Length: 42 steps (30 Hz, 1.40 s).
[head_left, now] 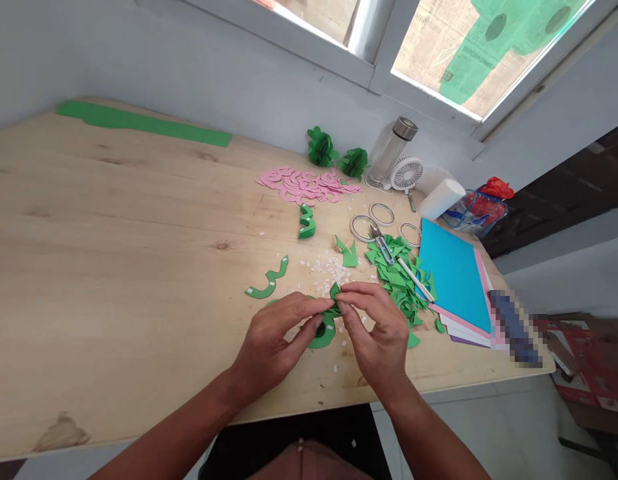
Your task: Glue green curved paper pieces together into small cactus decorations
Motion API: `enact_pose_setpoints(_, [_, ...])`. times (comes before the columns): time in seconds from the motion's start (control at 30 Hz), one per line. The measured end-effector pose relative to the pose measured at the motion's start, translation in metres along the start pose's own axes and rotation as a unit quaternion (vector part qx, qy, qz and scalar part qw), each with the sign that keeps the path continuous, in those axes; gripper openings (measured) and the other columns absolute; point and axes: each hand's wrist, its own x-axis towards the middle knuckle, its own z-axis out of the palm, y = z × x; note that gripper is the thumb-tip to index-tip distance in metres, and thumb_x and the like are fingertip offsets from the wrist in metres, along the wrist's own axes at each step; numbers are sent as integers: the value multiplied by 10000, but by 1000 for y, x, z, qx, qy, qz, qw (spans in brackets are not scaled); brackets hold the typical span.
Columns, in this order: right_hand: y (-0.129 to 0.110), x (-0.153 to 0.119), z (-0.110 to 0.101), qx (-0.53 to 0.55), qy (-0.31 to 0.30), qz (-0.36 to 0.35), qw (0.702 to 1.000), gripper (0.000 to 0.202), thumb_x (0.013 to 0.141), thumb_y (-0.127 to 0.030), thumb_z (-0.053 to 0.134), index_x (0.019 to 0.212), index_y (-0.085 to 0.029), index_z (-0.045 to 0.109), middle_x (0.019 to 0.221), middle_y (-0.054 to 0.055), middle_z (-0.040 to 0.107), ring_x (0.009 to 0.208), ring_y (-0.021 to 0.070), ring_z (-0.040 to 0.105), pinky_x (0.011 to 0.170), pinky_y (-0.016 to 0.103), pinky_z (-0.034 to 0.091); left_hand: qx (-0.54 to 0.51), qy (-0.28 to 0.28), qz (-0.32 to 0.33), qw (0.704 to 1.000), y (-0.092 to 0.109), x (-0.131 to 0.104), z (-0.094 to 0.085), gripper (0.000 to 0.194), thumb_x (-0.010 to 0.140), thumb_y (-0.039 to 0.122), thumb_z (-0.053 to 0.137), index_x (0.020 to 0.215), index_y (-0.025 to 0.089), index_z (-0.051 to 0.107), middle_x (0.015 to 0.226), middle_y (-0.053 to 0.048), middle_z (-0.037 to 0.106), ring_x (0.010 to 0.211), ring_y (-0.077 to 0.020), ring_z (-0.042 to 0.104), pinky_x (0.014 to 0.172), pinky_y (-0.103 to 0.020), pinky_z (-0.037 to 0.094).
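Paper (333, 311) (green, curvy) btwn L fingers (311, 307) & R fingers (353, 320)

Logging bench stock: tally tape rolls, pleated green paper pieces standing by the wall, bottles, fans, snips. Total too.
Tape rolls: 3
Pleated green pieces: 2
Bottle: 1
Fan: 1
Snips: 1
Total: 8
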Motion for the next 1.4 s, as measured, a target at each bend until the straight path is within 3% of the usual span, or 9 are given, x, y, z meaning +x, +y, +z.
enact_pose_setpoints(0.37, [2, 1, -1, 64, -24, 53, 996, 123, 830, -91, 614, 866, -186, 683, 929, 57, 687, 918, 164, 652, 804, 275, 523, -6, 3, -2, 1000, 0, -1, 0, 245, 844, 80, 581, 1051, 204, 623, 824, -17, 698, 716, -120, 653, 632, -228, 529])
enact_pose_setpoints(1.03, [0, -2, 4, -41, 22, -49, 998, 171, 830, -46, 597, 905, -166, 694, 885, 84, 683, 838, 174, 653, 757, 306, 544, -3, -7, 12, 1000, -4, -4, 0, 312, 841, 64, 576, 1111, 213, 622, 809, -18, 666, 723, -128, 625, 627, -237, 515])
enact_pose_setpoints(1.4, [2, -6, 4, -88, 18, -99, 991, 260, 855, -55, 554, 1028, -204, 677, 928, 95, 695, 856, 196, 672, 732, 352, 562, 8, -8, 11, 1000, -1, -2, -1, 302, 854, 91, 566, 1120, 222, 623, 814, -26, 670, 712, -132, 630, 622, -243, 523])
